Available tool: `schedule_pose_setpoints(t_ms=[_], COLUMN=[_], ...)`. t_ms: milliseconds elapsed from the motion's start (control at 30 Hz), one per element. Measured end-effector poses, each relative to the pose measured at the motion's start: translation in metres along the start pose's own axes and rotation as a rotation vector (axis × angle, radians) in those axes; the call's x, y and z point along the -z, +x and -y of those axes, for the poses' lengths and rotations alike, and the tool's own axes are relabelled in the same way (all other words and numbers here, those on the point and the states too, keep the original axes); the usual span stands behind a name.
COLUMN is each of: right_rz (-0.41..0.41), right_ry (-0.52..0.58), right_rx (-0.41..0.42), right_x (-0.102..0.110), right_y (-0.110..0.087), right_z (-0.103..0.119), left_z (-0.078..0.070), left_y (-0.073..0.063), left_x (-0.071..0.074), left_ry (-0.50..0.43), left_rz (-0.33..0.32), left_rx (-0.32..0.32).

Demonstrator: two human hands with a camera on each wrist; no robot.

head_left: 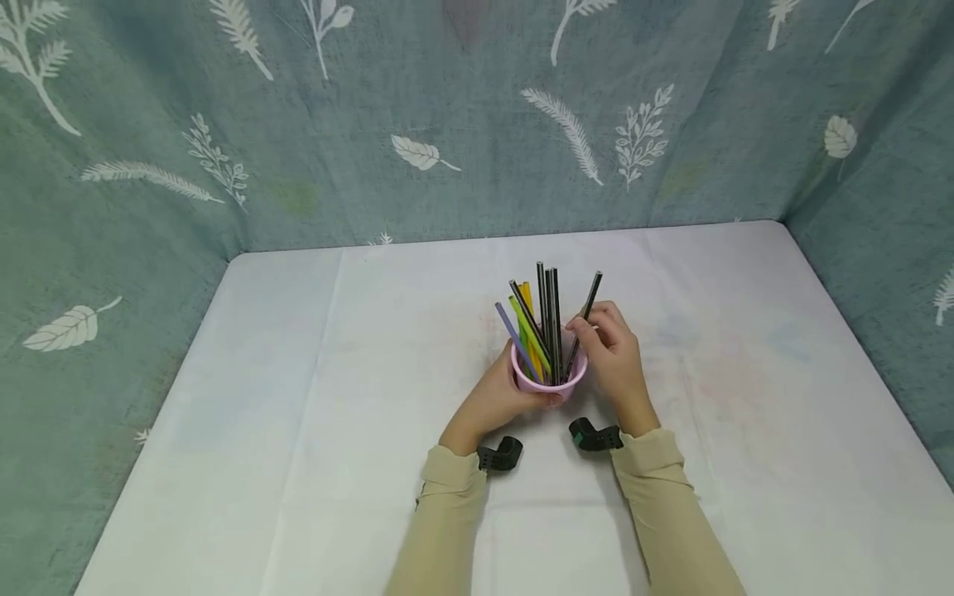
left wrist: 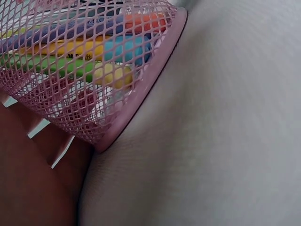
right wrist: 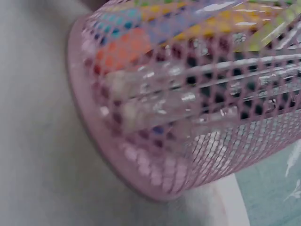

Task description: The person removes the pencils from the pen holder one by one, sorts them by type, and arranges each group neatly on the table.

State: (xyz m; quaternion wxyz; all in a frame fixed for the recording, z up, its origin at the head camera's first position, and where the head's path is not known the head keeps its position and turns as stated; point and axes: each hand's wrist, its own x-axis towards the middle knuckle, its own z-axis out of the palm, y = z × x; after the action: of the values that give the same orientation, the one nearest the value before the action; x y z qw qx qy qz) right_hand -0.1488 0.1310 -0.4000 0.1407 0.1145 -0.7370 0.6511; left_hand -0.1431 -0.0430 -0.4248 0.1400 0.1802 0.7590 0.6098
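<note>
Pink mesh round cup (head_left: 570, 389), left hand (head_left: 507, 394) clamped around; slim black stick (head_left: 594, 288), leaning to one o'clock, pinched by right hand (head_left: 614, 354); risk: tipping, from slack left grip.

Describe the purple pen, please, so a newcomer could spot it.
At the white table, the left hand grips a pink mesh cup. Its purple pen leans leftmost in the head view, beside a lime-green pen, the only purple one.

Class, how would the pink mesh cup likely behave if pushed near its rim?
The pink mesh cup might tip, since the pens rise above its rim. It is probably light for its size, its wall being open mesh. It looks fairly stiff, its rim round in the left hand's grip.
</note>
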Motion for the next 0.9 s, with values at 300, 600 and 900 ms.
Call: schedule_pose_setpoints(t_ms=[300,600,900], right_rz=[-0.080,0.013,0.063], right_ry=[0.103,0.140,0.175], right_rx=[0.039,-0.002,-0.035], right_x=[-0.002,0.002,0.010], right_y=[-0.001,0.002,0.002], right_z=[-0.001,0.012,0.013], left_z=[-0.001,-0.003,-0.001], left_y=[0.000,-0.002,-0.004], left_x=[-0.001,0.002,0.001], left_ry=[-0.002,0.026,-0.012], left_rz=[-0.029,-0.024,0.000], left_rx=[-0.012,-0.039,-0.043])
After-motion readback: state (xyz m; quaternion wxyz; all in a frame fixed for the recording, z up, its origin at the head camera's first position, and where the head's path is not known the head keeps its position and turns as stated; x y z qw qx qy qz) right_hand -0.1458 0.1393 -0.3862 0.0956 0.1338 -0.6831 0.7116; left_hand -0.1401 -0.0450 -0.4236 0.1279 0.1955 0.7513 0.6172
